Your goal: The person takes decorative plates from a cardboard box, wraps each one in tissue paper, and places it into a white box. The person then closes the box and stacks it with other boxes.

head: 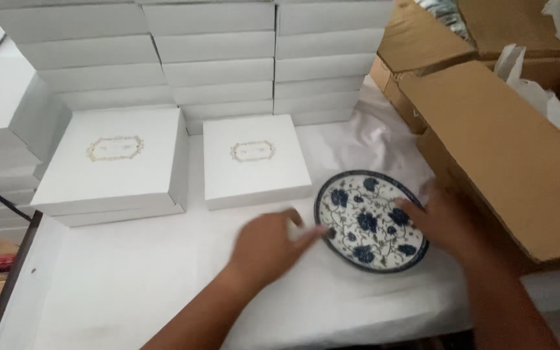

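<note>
A round white plate (pixel 367 220) with a dark blue flower pattern lies on the white-covered table (pixel 131 279), tilted slightly up on its right side. My right hand (pixel 445 223) grips its right rim, fingers over the edge. My left hand (pixel 270 245) reaches in from the left with its fingertips touching the plate's left rim. Just behind the plate sits a flat white square box (pixel 254 161) with a gold emblem on its lid.
A larger white box (pixel 115 162) with a gold emblem rests on another at the left. Stacks of white boxes (pixel 215 58) line the back. Brown cardboard cartons (pixel 507 149) stand at the right, one beside my right hand.
</note>
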